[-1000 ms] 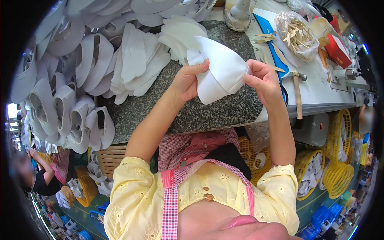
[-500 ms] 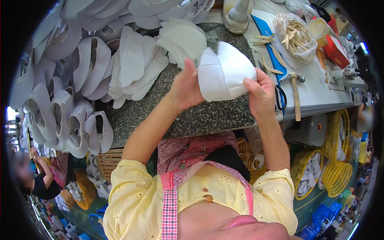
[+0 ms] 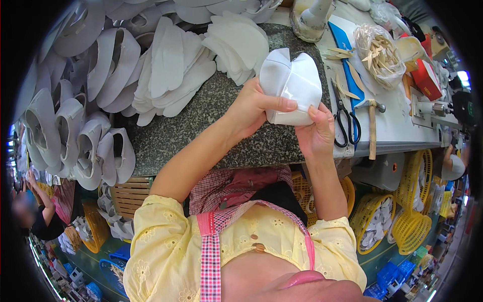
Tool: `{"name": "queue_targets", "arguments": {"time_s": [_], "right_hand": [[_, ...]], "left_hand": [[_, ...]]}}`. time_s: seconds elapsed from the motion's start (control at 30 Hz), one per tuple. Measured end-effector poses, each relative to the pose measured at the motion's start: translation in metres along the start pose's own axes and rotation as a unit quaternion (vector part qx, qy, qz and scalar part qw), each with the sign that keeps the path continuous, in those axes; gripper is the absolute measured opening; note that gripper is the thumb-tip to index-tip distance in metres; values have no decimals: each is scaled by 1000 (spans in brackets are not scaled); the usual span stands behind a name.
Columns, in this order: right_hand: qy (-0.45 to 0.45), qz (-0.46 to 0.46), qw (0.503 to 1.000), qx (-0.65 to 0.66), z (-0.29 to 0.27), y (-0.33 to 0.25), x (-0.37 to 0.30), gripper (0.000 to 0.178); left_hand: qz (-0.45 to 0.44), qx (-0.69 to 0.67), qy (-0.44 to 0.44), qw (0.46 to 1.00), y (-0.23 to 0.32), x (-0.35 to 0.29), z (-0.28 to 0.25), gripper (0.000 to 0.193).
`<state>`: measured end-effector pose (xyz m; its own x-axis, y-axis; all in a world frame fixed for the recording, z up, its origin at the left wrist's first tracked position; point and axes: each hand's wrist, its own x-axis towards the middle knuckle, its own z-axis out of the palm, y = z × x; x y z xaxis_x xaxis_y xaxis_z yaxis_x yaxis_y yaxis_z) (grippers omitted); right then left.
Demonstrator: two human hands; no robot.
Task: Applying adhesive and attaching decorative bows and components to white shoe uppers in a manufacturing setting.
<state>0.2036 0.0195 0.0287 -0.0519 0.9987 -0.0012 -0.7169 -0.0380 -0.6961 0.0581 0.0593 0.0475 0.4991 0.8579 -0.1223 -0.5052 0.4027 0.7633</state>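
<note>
Both hands hold one white shoe upper (image 3: 294, 83), a curved, glossy piece with a seam down its middle and a notch at its far edge. It is raised over the speckled stone slab (image 3: 201, 136). My left hand (image 3: 256, 105) grips its left side, thumb laid across the near part. On its near right edge, my right hand (image 3: 317, 128) pinches it between thumb and fingers. Left of the slab's bare part lie fanned stacks of white flat sole-shaped pieces (image 3: 173, 65) and a further stack of white pieces (image 3: 236, 43).
White shoe uppers (image 3: 113, 65) crowd the left side. To the right are black scissors (image 3: 344, 118), a hammer (image 3: 372, 126), a blue strip (image 3: 347, 65), a bag of wooden sticks (image 3: 377, 48) and a red box (image 3: 426, 80). Yellow baskets (image 3: 412, 231) stand below right; a person (image 3: 43, 211) is far left.
My left hand has gone from open beside the upper to gripping it. The upper has turned and shifted slightly right; my right hand has moved down and left along its edge.
</note>
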Motion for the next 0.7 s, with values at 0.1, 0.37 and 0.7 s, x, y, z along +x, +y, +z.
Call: {"name": "queue_targets", "arguments": {"time_s": [0.1, 0.37, 0.7], "right_hand": [[1, -30, 998, -48, -1, -1, -1, 32], [-5, -152, 959, -240, -4, 5, -2, 25], [17, -89, 994, -59, 0, 3, -2, 38]], "left_hand": [[11, -8, 8, 1000, 1, -3, 3, 51], [71, 117, 63, 989, 8, -10, 15, 52], [10, -12, -4, 1000, 0, -3, 8, 52]]}}
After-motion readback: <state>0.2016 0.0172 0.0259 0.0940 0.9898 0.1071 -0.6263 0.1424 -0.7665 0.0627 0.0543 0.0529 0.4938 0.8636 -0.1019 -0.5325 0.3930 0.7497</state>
